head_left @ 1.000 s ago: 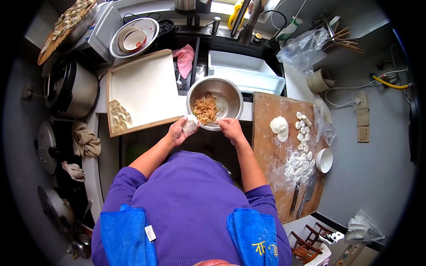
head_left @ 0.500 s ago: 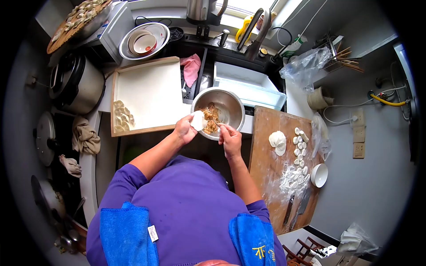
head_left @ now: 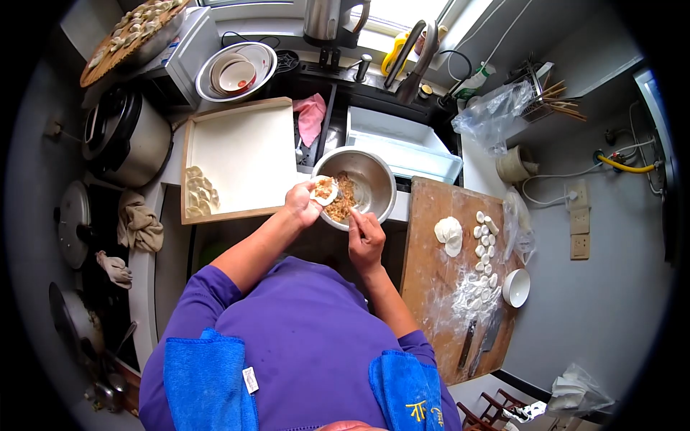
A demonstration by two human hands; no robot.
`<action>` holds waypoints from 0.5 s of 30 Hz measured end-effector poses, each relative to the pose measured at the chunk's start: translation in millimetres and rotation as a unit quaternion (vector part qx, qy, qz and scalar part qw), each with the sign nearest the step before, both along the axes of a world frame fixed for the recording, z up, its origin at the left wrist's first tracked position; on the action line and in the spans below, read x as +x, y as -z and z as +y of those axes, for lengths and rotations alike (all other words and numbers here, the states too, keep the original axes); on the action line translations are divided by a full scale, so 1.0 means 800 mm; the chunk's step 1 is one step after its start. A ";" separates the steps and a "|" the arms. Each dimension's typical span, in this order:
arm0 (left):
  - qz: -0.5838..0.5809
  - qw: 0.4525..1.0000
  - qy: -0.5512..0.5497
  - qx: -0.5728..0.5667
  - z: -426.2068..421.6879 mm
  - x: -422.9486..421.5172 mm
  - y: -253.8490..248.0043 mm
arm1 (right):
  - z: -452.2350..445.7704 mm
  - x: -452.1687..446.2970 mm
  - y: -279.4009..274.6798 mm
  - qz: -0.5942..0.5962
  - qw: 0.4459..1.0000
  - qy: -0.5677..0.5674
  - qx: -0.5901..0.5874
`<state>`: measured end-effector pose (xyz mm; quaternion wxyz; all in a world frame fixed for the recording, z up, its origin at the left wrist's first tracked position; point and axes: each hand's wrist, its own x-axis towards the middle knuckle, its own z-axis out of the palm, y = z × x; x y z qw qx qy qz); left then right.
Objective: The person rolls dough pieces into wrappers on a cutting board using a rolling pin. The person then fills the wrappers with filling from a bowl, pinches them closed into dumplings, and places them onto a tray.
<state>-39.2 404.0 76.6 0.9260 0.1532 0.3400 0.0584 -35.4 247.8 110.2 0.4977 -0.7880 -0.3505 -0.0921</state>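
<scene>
My left hand (head_left: 305, 206) holds a round white dough wrapper (head_left: 324, 191) over the left rim of a steel bowl (head_left: 377, 172), and a lump of brown filling lies on the wrapper. More filling (head_left: 341, 208) sits in the left part of the bowl. At the bowl's front rim my right hand (head_left: 366, 237) is closed, fingers pinched round a thin utensil that is mostly hidden. Left of the bowl, a wooden tray (head_left: 244, 154) has several finished dumplings (head_left: 200, 192) in its front left corner.
On the right a floury board (head_left: 431, 266) bears stacked wrappers (head_left: 448, 236), several small dough pieces (head_left: 486, 244), a white bowl (head_left: 516, 288) and a knife (head_left: 491, 334). Behind are a clear bin (head_left: 402, 144), a faucet (head_left: 417, 65) and a basin of bowls (head_left: 236, 71).
Filling now lies on the wrapper in my left hand, which was bare before. My right hand has moved slightly left and down, and the whole view has shifted.
</scene>
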 end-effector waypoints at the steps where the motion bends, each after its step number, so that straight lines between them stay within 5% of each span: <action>1: -0.002 1.000 0.011 -0.002 0.000 -0.002 0.001 | 0.004 0.000 -0.003 0.049 0.998 0.008 0.032; 15: 0.015 0.999 0.034 0.027 -0.011 -0.015 0.000 | 0.005 -0.011 0.015 0.039 0.999 -0.005 0.030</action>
